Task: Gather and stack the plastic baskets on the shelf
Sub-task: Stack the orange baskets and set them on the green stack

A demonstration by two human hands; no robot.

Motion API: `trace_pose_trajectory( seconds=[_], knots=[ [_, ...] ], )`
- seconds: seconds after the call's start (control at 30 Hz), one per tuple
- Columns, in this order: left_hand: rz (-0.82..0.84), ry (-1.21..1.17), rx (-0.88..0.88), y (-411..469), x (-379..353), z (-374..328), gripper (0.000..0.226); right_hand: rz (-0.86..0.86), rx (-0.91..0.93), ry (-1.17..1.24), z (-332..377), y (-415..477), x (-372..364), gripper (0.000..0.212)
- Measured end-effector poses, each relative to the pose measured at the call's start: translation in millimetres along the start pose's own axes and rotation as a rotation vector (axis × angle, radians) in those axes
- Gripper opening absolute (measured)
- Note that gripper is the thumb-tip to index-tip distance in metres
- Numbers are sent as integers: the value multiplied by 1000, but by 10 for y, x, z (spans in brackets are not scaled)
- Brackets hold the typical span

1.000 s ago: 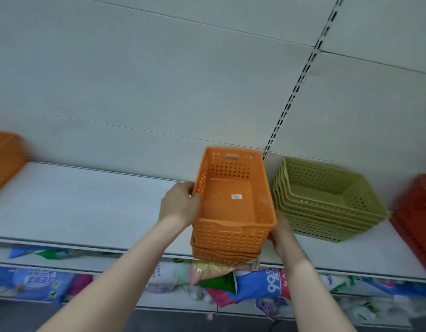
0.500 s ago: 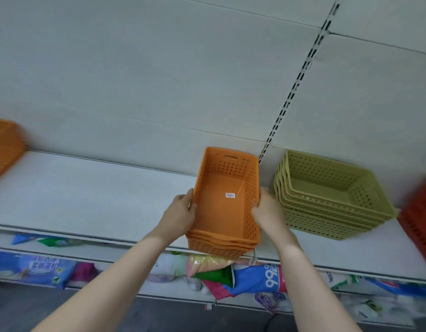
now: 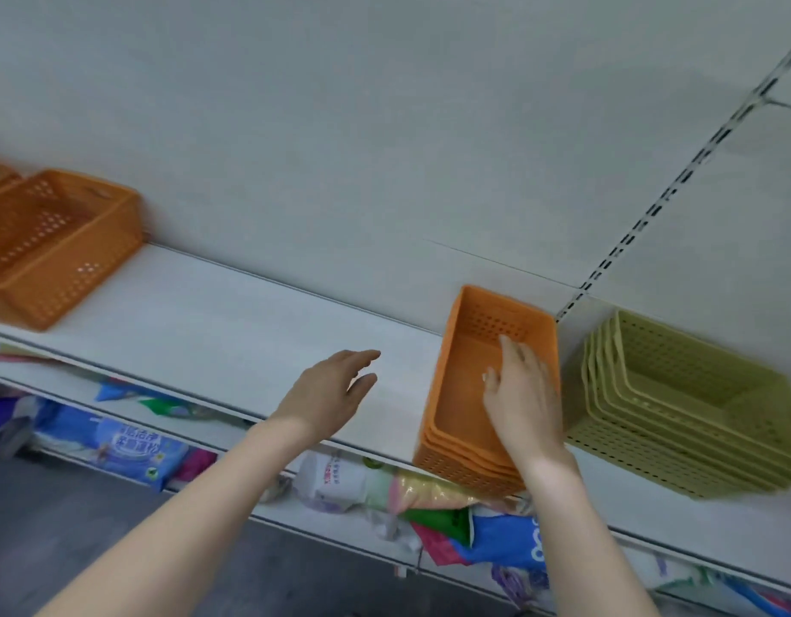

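Now shelf [image 3: 233,322] bare between orange basket [image 3: 51,242] at 9 o'clock and orange stack [image 3: 469,394] at front edge, green stack [image 3: 678,411] just beside at 3. Right hand [image 3: 518,389] spread over stack; left hand [image 3: 327,394] open, apart at 9.

The stack of small baskets [image 3: 467,407] is bright orange, its walls dotted with rows of little holes. Beside it the nested baskets [image 3: 678,420] are a dull olive green with the same perforated grid. Off to the left a larger basket [image 3: 55,247] is a deeper orange, also punched with holes. The shelf [image 3: 215,331] is plain off-white, the back panel [image 3: 340,126] pale grey-white, crossed by a strip of black slots [image 3: 661,202]. Below, the packets [image 3: 131,447] show blue, white, pink and green.
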State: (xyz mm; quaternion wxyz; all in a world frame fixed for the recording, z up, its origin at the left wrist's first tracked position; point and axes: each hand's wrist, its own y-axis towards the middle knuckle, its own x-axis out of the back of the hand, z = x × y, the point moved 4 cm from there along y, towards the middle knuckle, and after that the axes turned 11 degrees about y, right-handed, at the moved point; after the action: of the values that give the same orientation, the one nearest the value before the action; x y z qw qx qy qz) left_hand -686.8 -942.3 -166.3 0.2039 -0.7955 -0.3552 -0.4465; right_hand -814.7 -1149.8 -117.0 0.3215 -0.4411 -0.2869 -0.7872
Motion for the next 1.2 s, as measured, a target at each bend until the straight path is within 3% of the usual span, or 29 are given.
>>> trace_pose_trajectory(
  seconds=[0.1, 0.33, 0.53, 0.7, 0.93, 1.07, 1.2],
  knots=[
    [-121, -25, 89, -229, 438, 656, 37, 58, 59, 277, 691, -57, -373, 42],
    [-381, 3, 314, -1033, 1633, 2400, 34, 229, 168, 527, 2711, -343, -1588, 33],
    [-476, 107, 428, -1490, 2470, 3694, 40, 365, 302, 596, 4325, -325, -2461, 37],
    [-494, 160, 510, -1492, 2959, 4403, 44, 354, 358, 500, 5311, 2, -3054, 45],
    [-437, 225, 580, -1088, 3246, 5128, 43, 430, 204, 324, 5622, 283, -3736, 63],
    [-347, 278, 559, -817, 3213, 5512, 45, 304, 168, 400, 5444, 363, -3773, 79],
    [-214, 511, 520, -598, 3084, 5763, 46, 295, 63, 398, 5264, 495, -3740, 67]
  ],
)
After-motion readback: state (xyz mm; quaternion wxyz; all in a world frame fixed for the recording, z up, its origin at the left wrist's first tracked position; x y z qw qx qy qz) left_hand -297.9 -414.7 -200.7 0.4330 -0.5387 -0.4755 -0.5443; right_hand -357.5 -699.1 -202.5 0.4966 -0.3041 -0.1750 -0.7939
